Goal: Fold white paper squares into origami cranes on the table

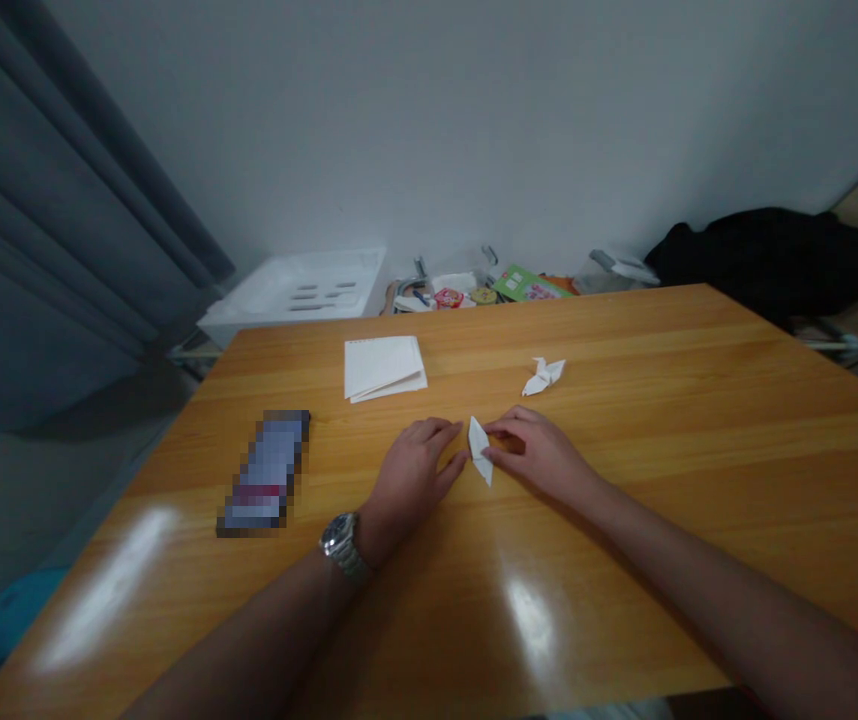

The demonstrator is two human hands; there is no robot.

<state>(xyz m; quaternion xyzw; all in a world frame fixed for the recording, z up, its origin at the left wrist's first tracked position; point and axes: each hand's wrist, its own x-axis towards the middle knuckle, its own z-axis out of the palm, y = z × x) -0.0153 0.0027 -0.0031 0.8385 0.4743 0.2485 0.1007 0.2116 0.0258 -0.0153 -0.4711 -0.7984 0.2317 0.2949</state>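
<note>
A small white piece of folded paper (480, 450), long and pointed at both ends, is on the wooden table between my hands. My right hand (538, 450) has its thumb and fingertips on the paper's right edge. Just left of the paper is my left hand (418, 462), its thumb and index finger apart with a small gap to the paper. A metal watch (343, 540) is on my left wrist. Beyond my right hand sits a finished-looking white origami bird (544, 376). Several white paper sheets (384, 367) lie stacked beyond my left hand.
A phone (265, 472), blurred out, lies on the left of the wooden table (661, 400). Behind the far edge are a white plastic basket (324, 285), assorted small items with a green packet (526, 284), and a black cloth or bag (766, 255). A grey curtain (61, 190) hangs at left.
</note>
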